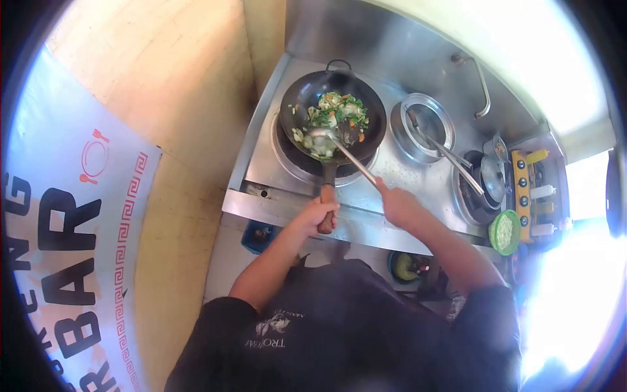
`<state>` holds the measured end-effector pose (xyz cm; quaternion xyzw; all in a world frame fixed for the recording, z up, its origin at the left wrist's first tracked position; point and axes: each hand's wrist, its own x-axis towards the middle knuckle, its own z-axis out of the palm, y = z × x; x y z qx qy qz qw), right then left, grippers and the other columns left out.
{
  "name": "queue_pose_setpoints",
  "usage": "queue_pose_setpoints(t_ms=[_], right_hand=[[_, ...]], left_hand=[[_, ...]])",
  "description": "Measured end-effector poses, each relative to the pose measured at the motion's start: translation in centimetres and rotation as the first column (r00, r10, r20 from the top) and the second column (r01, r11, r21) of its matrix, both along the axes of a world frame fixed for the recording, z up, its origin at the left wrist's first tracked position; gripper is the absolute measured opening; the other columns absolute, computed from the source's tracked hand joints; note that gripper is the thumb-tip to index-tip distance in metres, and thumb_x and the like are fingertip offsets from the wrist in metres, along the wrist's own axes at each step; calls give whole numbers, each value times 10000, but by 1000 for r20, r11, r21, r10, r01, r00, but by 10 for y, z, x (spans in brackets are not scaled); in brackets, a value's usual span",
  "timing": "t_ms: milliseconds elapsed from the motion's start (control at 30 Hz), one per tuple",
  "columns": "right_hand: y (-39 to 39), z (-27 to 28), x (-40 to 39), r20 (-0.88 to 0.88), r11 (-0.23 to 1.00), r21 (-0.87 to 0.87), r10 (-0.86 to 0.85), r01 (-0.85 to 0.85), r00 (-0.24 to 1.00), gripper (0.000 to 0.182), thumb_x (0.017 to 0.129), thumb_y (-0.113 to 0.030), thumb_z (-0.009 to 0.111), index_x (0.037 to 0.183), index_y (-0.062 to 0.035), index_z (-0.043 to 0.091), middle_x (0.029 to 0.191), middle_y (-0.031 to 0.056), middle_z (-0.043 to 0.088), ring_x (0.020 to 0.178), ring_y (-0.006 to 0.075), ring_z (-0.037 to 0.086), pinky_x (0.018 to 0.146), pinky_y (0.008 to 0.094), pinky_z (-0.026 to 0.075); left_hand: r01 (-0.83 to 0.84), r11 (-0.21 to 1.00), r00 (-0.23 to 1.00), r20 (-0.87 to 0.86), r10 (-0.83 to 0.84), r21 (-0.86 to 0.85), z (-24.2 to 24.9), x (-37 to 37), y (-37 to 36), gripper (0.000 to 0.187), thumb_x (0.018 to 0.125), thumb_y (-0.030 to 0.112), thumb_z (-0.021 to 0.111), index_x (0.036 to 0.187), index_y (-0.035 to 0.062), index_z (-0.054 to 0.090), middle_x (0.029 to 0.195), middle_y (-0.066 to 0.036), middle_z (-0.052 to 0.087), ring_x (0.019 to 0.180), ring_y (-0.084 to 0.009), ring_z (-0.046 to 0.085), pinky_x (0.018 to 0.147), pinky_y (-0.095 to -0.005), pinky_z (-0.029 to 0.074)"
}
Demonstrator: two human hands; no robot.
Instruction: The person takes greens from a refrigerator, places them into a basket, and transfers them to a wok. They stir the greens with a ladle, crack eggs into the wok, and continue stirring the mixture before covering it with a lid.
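My left hand (318,214) is closed around the wooden handle (328,196) of a dark wok (298,87) on the left burner. Chopped green vegetables with white and orange pieces (339,112) lie in the wok. In my right hand (396,204) is the handle end of a long metal ladle (353,158). The ladle's bowl (321,133) rests among the food in the lower part of the wok, tilted toward the left.
Right of the wok stands a round metal pot (400,137) with utensils across it. Farther right are a lidded pot (492,178), a green basket (514,225) of pale food and squeeze bottles (542,192). A faucet (485,88) juts from the back wall.
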<state>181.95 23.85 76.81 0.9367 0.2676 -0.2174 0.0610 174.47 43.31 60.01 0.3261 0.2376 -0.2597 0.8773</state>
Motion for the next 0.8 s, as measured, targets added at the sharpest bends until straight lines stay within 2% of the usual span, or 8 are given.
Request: queue_pose_setpoints(t_ms=[100,233,333,400,433,500,667,800], right_hand=[[-19,10,-1,132,994,-111,-1,16,991,522,868,-115,464,1379,-106,358,833,183,630,780,341,651,681,482,510],[-35,49,30,63,987,160,9,-19,998,490,884,-138,464,1365,-94,382,796,201,622,736,318,647,655,448,508],[-33,109,2,-264,916,272,-222,293,939,420,908,-176,447,1324,-116,457,783,211,623,673,347,628,603,469,496],[-32,122,-9,-464,907,106,-318,408,827,439,919,-183,428,1354,-125,411,803,226,614,681,363,619,618,460,495],[-34,113,-12,-464,908,105,-317,406,827,439,919,-183,428,1354,-125,411,803,226,614,681,363,619,618,460,495],[-41,77,-13,-87,1000,6,15,-14,996,479,905,-150,431,1378,-123,362,811,214,617,708,359,626,632,465,494],[14,-28,34,108,990,67,-131,124,985,516,871,-107,421,1381,-85,341,868,221,630,813,358,641,694,480,506],[21,-3,4,-46,991,60,-120,122,992,526,865,-85,396,1385,-69,317,949,269,616,844,375,642,722,497,501]], left_hand=[[-99,988,995,-8,98,-116,72,-24,-40,172,830,65,607,902,67,451,727,-50,497,560,-168,514,526,-348,468],[-77,988,996,43,83,-132,84,-27,-60,179,821,57,610,907,65,453,711,-53,497,558,-177,521,525,-366,473],[-118,979,992,16,122,-165,57,-9,-49,187,814,53,614,906,61,451,712,-55,499,558,-179,524,520,-370,477],[-114,986,992,34,119,-124,51,-7,-50,188,813,56,614,905,64,450,711,-54,499,556,-177,524,516,-366,479],[-114,990,992,51,118,-77,48,-6,-49,189,812,58,615,905,66,450,711,-53,498,553,-176,525,511,-363,481],[-105,994,993,49,107,-41,46,-5,-45,190,813,62,614,904,68,448,710,-51,498,553,-174,528,502,-361,482],[-79,995,996,40,77,53,19,-2,-41,189,817,66,613,906,73,446,711,-50,499,552,-171,538,479,-358,486],[-68,997,994,92,64,34,11,-7,-29,209,802,60,622,925,79,456,721,-49,491,572,-172,547,468,-350,480]])
